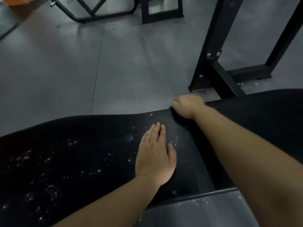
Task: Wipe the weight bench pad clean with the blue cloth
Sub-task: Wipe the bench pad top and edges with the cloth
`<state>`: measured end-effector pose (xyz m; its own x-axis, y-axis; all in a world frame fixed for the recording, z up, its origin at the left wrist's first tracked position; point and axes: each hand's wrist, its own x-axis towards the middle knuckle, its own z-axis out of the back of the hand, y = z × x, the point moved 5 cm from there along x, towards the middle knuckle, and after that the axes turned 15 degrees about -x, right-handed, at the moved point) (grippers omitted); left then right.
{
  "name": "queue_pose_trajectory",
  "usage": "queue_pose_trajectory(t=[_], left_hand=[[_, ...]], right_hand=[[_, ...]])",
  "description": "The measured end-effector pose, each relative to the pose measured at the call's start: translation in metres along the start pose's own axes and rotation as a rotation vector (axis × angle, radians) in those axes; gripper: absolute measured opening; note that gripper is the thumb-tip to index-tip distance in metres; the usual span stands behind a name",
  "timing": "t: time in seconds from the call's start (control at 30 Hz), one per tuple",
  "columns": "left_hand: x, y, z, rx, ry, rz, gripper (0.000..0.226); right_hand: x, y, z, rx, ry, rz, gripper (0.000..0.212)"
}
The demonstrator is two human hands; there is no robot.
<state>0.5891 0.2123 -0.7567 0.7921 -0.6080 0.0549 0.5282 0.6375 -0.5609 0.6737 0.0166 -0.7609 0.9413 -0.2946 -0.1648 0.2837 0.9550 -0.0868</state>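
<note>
The black weight bench pad [85, 153] runs across the lower half of the head view, dotted with white specks and dust. My left hand [155, 154] lies flat on it, palm down, holding nothing. My right hand [186, 107] is a blurred fist at the pad's far edge, beside the gap between the two pad sections. Its fingers curl down over the edge, and what they enclose is hidden. No blue cloth shows anywhere in view.
A black steel rack upright [213, 51] and its base stand on the grey rubber floor [82, 66] just beyond the bench at the right. More black equipment frames [101, 12] sit at the top. An orange object [18, 1] is at the top left.
</note>
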Motion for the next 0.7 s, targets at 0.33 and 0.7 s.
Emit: queue_pose_trajectory(t=[0.33, 0.7], left_hand=[[0.001, 0.002, -0.001, -0.021, -0.019, -0.013, 0.061], [0.001, 0.000, 0.000, -0.009, -0.015, -0.005, 0.062]], right_hand=[[-0.007, -0.101, -0.007, -0.165, 0.184, -0.294, 0.055], [-0.004, 0.047, 0.008, 0.144, 0.000, 0.073, 0.037]])
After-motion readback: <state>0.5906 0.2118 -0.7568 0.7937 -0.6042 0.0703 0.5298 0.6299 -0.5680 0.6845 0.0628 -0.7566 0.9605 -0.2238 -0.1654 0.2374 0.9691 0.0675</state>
